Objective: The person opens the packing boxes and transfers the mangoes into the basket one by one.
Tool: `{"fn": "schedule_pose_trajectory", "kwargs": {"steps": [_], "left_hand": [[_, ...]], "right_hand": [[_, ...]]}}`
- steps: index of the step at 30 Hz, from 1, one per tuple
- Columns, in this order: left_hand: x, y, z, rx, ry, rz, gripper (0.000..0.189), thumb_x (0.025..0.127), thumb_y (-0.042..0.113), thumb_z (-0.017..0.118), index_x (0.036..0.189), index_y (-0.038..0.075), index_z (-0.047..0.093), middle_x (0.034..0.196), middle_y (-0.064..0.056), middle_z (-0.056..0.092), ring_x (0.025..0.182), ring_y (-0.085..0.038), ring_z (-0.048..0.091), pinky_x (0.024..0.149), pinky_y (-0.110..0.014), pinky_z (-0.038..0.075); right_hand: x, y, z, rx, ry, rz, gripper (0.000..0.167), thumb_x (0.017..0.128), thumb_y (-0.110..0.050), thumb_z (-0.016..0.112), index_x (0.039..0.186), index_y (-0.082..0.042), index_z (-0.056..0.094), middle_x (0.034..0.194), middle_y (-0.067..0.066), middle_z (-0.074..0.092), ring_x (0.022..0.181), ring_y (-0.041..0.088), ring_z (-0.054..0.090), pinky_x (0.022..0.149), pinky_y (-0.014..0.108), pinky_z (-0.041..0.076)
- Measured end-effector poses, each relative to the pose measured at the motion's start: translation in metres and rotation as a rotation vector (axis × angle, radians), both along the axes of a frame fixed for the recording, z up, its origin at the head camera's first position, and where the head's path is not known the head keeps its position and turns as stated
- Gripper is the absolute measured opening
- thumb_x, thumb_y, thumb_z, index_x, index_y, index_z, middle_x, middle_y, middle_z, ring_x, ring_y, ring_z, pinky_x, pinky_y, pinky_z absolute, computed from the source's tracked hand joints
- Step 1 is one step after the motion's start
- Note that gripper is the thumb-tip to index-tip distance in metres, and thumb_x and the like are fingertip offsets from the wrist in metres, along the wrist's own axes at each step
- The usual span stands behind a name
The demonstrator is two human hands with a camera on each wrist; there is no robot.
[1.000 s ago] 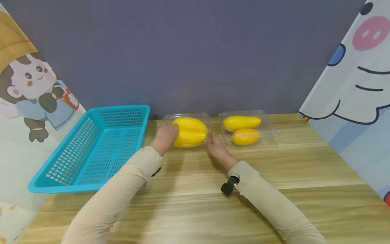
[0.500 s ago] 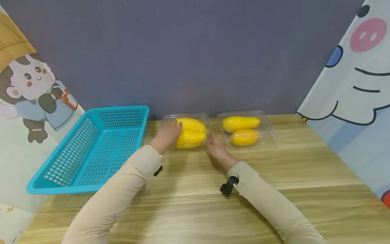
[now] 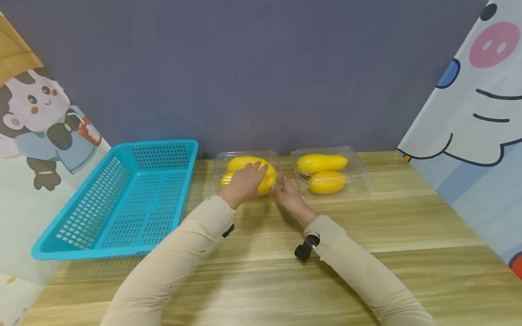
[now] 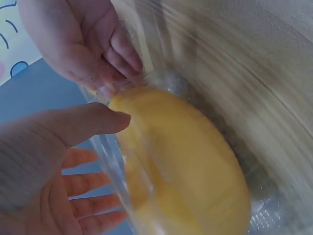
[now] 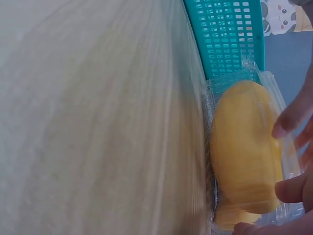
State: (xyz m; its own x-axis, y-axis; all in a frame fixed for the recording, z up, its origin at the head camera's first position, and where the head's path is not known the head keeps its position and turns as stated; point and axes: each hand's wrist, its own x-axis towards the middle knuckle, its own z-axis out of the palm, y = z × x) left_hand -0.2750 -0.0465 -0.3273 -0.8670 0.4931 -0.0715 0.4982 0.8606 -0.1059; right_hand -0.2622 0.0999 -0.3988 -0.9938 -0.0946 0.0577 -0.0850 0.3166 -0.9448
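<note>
A clear plastic clamshell box [image 3: 219, 157] holds two yellow oblong fruits [image 3: 246, 161] near the back of the table. My left hand [image 3: 246, 182] lies over its top and partly covers the fruits. In the left wrist view, the left fingers [image 4: 93, 185] are fairly straight along the box's side, with the thumb over a fruit [image 4: 186, 152]. At the box's right end, my right hand [image 3: 291, 199] pinches the plastic edge. Just right of it sits another clear box [image 3: 360, 172] with two similar fruits [image 3: 322, 164].
A blue-green perforated basket [image 3: 151, 203] stands at the left of the wooden table [image 3: 261, 271]. Behind the boxes rises a grey-blue panel [image 3: 261, 81]. Cartoon-printed panels [image 3: 469, 122] flank the table on both sides.
My left hand has moved from the left end of the near-left box rightward across its top. The right hand keeps its place at the box's right edge.
</note>
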Motion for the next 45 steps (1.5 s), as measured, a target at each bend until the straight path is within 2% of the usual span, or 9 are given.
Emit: {"fn": "schedule_pose_trajectory", "kwargs": {"steps": [5, 8, 12, 15, 26, 31, 36, 41, 45], "left_hand": [[-0.001, 0.005, -0.005, 0.031, 0.055, -0.017, 0.073, 0.084, 0.029, 0.071, 0.145, 0.008, 0.036, 0.145, -0.018, 0.038, 0.129, -0.038, 0.040, 0.092, -0.044, 0.049], [-0.002, 0.008, -0.009, 0.025, 0.089, -0.029, 0.069, 0.085, 0.029, 0.070, 0.144, 0.008, 0.039, 0.144, -0.017, 0.040, 0.128, -0.037, 0.042, 0.091, -0.043, 0.050], [-0.004, 0.013, -0.012, -0.010, 0.121, -0.039, 0.065, 0.087, 0.028, 0.068, 0.143, 0.010, 0.040, 0.143, -0.015, 0.042, 0.127, -0.035, 0.043, 0.088, -0.040, 0.052], [-0.004, 0.016, -0.012, -0.028, 0.135, -0.035, 0.063, 0.088, 0.028, 0.066, 0.143, 0.011, 0.040, 0.142, -0.015, 0.043, 0.124, -0.035, 0.046, 0.087, -0.040, 0.052], [-0.004, 0.026, -0.016, -0.065, 0.174, 0.009, 0.065, 0.086, 0.030, 0.069, 0.142, 0.010, 0.042, 0.134, -0.015, 0.051, 0.112, -0.033, 0.054, 0.075, -0.040, 0.055], [-0.004, 0.026, -0.018, -0.066, 0.248, -0.012, 0.064, 0.084, 0.032, 0.071, 0.137, 0.008, 0.047, 0.128, -0.015, 0.056, 0.103, -0.031, 0.058, 0.069, -0.038, 0.056], [-0.002, 0.026, -0.017, -0.047, 0.300, -0.041, 0.055, 0.084, 0.027, 0.071, 0.131, 0.005, 0.054, 0.122, -0.018, 0.060, 0.099, -0.034, 0.062, 0.067, -0.040, 0.057], [-0.001, 0.028, -0.015, -0.067, 0.262, -0.050, 0.047, 0.092, 0.020, 0.061, 0.134, 0.001, 0.051, 0.128, -0.021, 0.056, 0.105, -0.039, 0.061, 0.073, -0.043, 0.057], [0.000, 0.030, -0.015, -0.086, 0.231, -0.049, 0.043, 0.096, 0.014, 0.053, 0.136, -0.001, 0.047, 0.131, -0.022, 0.054, 0.107, -0.041, 0.059, 0.075, -0.046, 0.056]], "right_hand": [[0.000, 0.000, -0.003, -0.006, 0.036, 0.005, 0.022, 0.092, -0.003, 0.050, 0.111, 0.007, 0.044, 0.101, 0.024, 0.056, 0.092, 0.033, 0.055, 0.075, 0.033, 0.047], [0.000, 0.000, -0.002, 0.009, 0.014, 0.008, 0.031, 0.093, -0.005, 0.049, 0.121, 0.008, 0.042, 0.111, 0.027, 0.055, 0.101, 0.037, 0.054, 0.084, 0.039, 0.048], [0.001, 0.002, 0.001, 0.039, -0.037, 0.012, 0.056, 0.095, -0.011, 0.047, 0.141, 0.012, 0.023, 0.135, 0.032, 0.042, 0.121, 0.041, 0.045, 0.100, 0.049, 0.040], [0.001, 0.002, 0.002, 0.041, -0.056, 0.015, 0.063, 0.096, -0.012, 0.047, 0.145, 0.011, 0.015, 0.141, 0.031, 0.035, 0.127, 0.042, 0.040, 0.105, 0.050, 0.035], [-0.002, 0.003, -0.010, 0.008, 0.038, 0.019, 0.058, 0.092, -0.014, 0.050, 0.138, 0.013, 0.027, 0.126, 0.029, 0.049, 0.114, 0.035, 0.049, 0.097, 0.045, 0.042], [-0.001, 0.001, -0.005, 0.012, 0.016, -0.007, 0.050, 0.091, -0.004, 0.048, 0.136, 0.012, 0.032, 0.117, 0.028, 0.053, 0.107, 0.036, 0.051, 0.095, 0.046, 0.042], [-0.001, 0.000, -0.001, 0.056, 0.011, -0.019, 0.048, 0.091, -0.005, 0.049, 0.135, 0.010, 0.035, 0.115, 0.024, 0.053, 0.105, 0.032, 0.049, 0.093, 0.044, 0.042], [0.000, 0.000, 0.000, 0.063, 0.036, -0.020, 0.041, 0.091, -0.006, 0.049, 0.129, 0.009, 0.040, 0.115, 0.026, 0.052, 0.107, 0.034, 0.048, 0.094, 0.047, 0.041], [0.002, 0.001, -0.001, 0.043, 0.053, -0.010, 0.041, 0.092, -0.005, 0.049, 0.129, 0.008, 0.040, 0.123, 0.027, 0.052, 0.115, 0.035, 0.047, 0.098, 0.047, 0.040]]}}
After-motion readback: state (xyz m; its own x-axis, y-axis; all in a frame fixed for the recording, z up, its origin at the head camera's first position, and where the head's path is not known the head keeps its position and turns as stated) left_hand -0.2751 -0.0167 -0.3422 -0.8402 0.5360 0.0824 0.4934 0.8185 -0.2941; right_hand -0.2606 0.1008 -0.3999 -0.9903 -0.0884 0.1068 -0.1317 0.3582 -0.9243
